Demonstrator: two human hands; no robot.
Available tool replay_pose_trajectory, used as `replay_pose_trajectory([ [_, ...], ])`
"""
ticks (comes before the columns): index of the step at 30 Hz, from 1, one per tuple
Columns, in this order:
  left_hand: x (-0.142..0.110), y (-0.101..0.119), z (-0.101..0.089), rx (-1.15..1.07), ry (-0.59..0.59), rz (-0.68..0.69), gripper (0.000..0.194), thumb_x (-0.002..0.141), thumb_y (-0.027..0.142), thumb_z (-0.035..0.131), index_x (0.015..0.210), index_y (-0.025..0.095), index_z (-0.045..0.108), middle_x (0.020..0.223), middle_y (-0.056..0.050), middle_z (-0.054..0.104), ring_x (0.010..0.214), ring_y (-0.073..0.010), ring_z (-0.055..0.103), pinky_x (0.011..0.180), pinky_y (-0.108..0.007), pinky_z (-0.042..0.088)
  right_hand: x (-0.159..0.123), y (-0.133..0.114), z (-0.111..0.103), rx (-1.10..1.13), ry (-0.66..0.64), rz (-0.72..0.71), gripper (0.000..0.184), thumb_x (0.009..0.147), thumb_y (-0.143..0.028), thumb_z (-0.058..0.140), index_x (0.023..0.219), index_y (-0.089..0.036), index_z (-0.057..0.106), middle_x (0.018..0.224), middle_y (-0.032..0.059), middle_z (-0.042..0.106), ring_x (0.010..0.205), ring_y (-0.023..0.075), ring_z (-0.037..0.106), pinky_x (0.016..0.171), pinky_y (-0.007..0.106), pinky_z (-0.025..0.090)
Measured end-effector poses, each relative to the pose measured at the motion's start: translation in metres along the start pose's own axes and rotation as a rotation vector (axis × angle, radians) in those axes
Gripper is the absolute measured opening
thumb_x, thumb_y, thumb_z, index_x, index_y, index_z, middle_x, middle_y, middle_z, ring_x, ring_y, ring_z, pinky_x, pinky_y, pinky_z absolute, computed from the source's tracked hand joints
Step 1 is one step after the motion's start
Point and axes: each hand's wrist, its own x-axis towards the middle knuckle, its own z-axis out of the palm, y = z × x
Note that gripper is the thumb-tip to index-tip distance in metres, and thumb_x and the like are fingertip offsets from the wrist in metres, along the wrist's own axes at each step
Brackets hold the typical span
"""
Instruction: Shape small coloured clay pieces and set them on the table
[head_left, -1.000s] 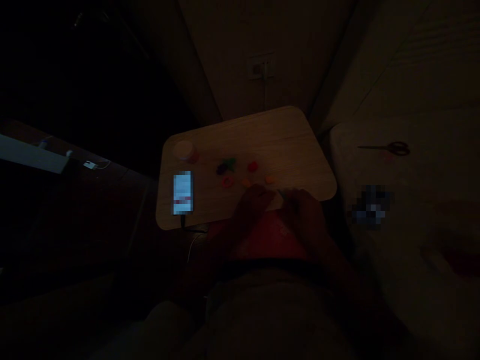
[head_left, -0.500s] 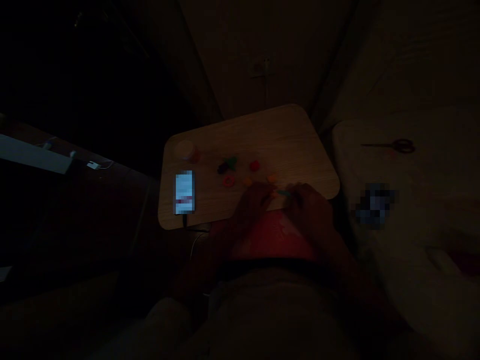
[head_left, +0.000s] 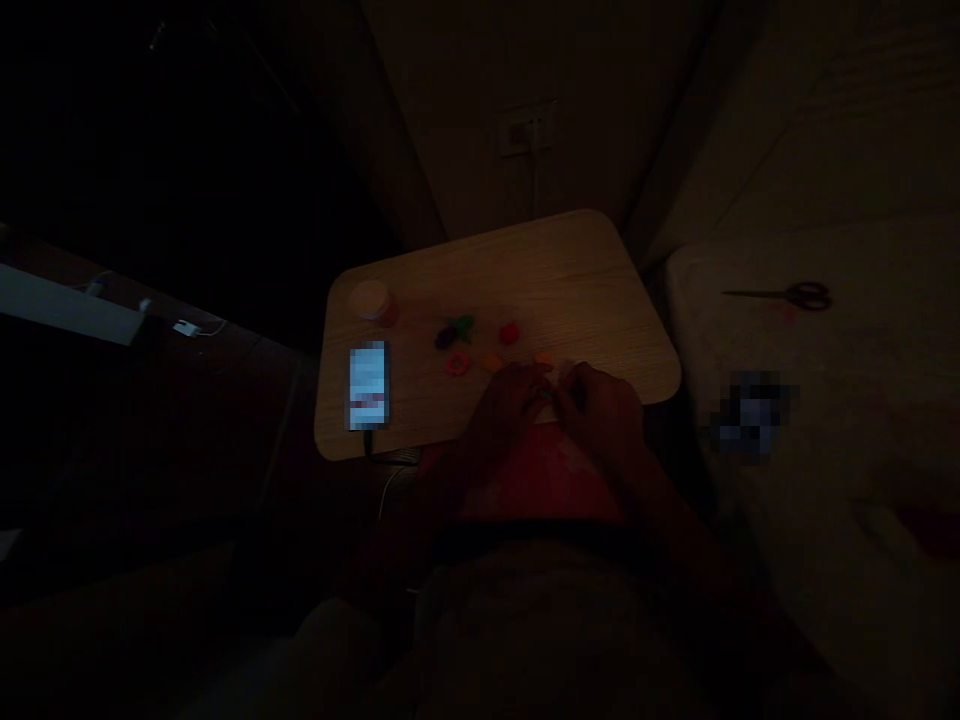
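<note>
My left hand [head_left: 511,395] and my right hand [head_left: 604,402] meet at the near edge of the wooden table [head_left: 570,270], fingers curled in close to each other. Something small is between the fingertips, too dark to make out. Just beyond them are two small orange pieces [head_left: 493,363], one partly behind my left hand's fingers. Farther off lie a red piece [head_left: 510,332], a red-orange ring [head_left: 457,363], a green piece [head_left: 463,327] and a dark purple piece [head_left: 445,338], clustered on the tabletop.
A lidded tub [head_left: 371,302] stands at the table's left, with a lit phone [head_left: 367,386] and its cable nearer. Scissors [head_left: 806,295] lie on a pale surface at right. A wall socket [head_left: 525,130] is behind the table. The room is very dark.
My right hand has moved left, closing the gap to my left hand. The teal piece at its fingers and the orange bit by my left fingertips, visible half a second ago, are now mostly hidden.
</note>
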Motion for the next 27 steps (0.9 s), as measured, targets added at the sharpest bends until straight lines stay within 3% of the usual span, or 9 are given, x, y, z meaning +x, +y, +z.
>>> replay_pose_trajectory([
  [6,0.000,0.000,0.002,0.039,-0.021,0.018,0.041,0.100,0.021,0.067,0.140,0.020,0.058,0.127,-0.012,0.071,0.120,-0.0275,0.066,0.108,-0.049,0.055,0.003,-0.008,-0.002,-0.117,-0.035,0.040,0.038,0.105,-0.052,0.053,0.089,-0.020,0.065,0.083,0.0114,0.077,0.071,0.0243,0.066,0.068,0.034,0.032],
  [15,0.002,0.004,-0.001,0.047,-0.035,0.045,0.036,0.097,0.016,0.066,0.133,0.018,0.061,0.131,-0.012,0.067,0.125,-0.0274,0.062,0.112,-0.049,0.054,0.001,-0.007,0.011,-0.185,-0.017,-0.046,0.028,0.107,-0.041,0.050,0.097,-0.018,0.063,0.090,0.0140,0.077,0.083,0.0276,0.067,0.076,0.036,0.035],
  [20,0.002,0.005,-0.006,0.070,-0.051,0.037,0.013,0.099,0.020,0.066,0.112,0.018,0.069,0.123,-0.011,0.068,0.121,-0.0262,0.063,0.109,-0.047,0.056,0.003,0.007,0.005,0.078,-0.006,-0.095,0.022,0.102,-0.037,0.053,0.091,-0.020,0.062,0.085,0.0104,0.074,0.078,0.0252,0.065,0.074,0.035,0.039],
  [24,0.001,0.005,-0.004,-0.073,0.088,-0.078,0.010,0.102,0.025,0.065,0.105,0.018,0.072,0.103,-0.007,0.075,0.098,-0.0209,0.070,0.094,-0.038,0.060,0.003,0.014,-0.002,0.379,0.055,-0.052,0.027,0.102,-0.039,0.047,0.093,-0.021,0.065,0.090,0.0090,0.074,0.081,0.0244,0.066,0.076,0.035,0.045],
  [27,0.002,0.007,-0.002,-0.186,0.162,-0.096,0.017,0.102,0.033,0.068,0.108,0.019,0.075,0.098,-0.006,0.078,0.088,-0.0180,0.072,0.084,-0.033,0.060,0.004,0.012,0.000,0.620,0.000,-0.042,0.026,0.092,-0.045,0.062,0.101,-0.022,0.069,0.091,0.0052,0.075,0.080,0.0225,0.065,0.073,0.034,0.047],
])
